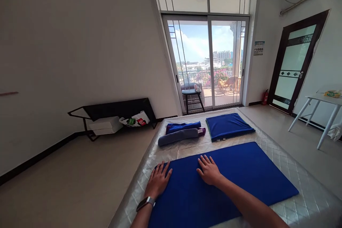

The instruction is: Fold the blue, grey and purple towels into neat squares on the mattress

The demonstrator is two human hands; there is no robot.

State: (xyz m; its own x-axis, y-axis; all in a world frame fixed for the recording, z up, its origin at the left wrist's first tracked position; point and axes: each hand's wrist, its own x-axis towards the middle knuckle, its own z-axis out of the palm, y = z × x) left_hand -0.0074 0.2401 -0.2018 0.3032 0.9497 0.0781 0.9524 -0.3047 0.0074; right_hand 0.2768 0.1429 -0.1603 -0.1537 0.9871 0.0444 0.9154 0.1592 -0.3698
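A blue towel [235, 174] lies spread flat on a bed-like surface with a pale quilted cover [296, 171]. My left hand [158, 179] rests on the towel's left edge, fingers stretched out, with a watch on its wrist. On the towel's upper middle part, my right hand [209, 171] lies palm down with its fingers spread. Beyond the towel are a folded blue cloth [229, 125] on the right and rolled cloths on the left, among them a dark grey-blue roll [177, 136] in front of a blue roll [184, 126].
Against the left wall stands a low black rack [120, 108] with a white box [104, 125] and a printed bag [136, 119]. A stool [191, 92] is by the glass sliding door [189, 57]. At right are a white table [320, 99] and a fire extinguisher [264, 97].
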